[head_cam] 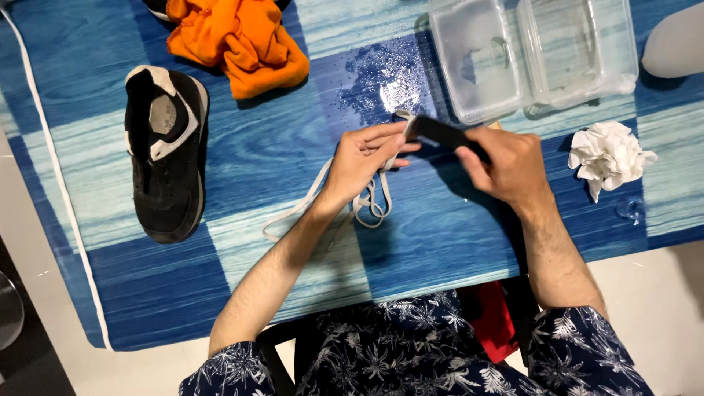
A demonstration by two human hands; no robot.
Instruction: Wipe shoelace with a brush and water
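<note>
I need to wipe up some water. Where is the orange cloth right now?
In the head view the orange cloth lies bunched at the table's far edge, left of centre, just beyond the black shoe and left of the wet patch.

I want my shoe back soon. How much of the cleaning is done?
Done: the lace is out of the black shoe, and water droplets dot the table. In hand: the left hand holds the white lace while the right hand presses a dark brush to it. Left: the shoe is unlaced.

Left hand (364, 155) pinching, right hand (506, 163) gripping, fingertips nearly meeting.
</note>
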